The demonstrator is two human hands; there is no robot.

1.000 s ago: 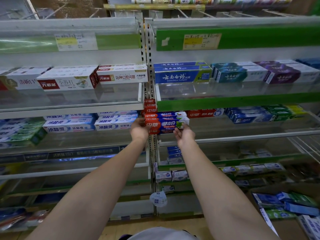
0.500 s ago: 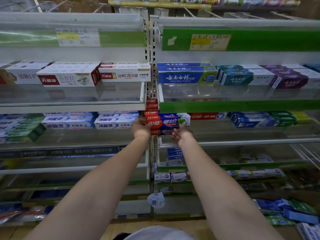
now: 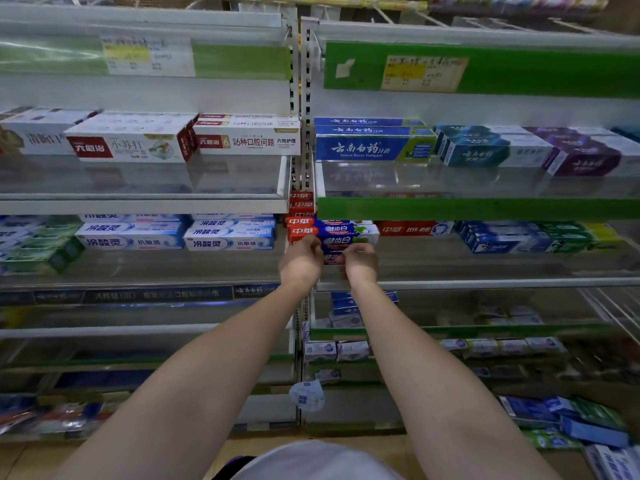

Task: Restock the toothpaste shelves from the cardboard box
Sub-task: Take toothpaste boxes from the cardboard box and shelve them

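Tiered store shelves with clear front rails are seen from the head view. A red-and-blue toothpaste box [image 3: 337, 241] is gripped at the middle shelf [image 3: 485, 282] by the left hand [image 3: 300, 263] and right hand [image 3: 360, 263], against its stacked row.

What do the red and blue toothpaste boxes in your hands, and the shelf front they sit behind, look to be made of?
The red and blue toothpaste boxes look like thin printed cardboard with a glossy coating: sharp folded edges, flat faces, a slight sheen. The left hand and right hand grip the front one. The shelf front seems to be clear plastic or glass, since boxes show through it with reflections; the rail below looks like pale painted metal.
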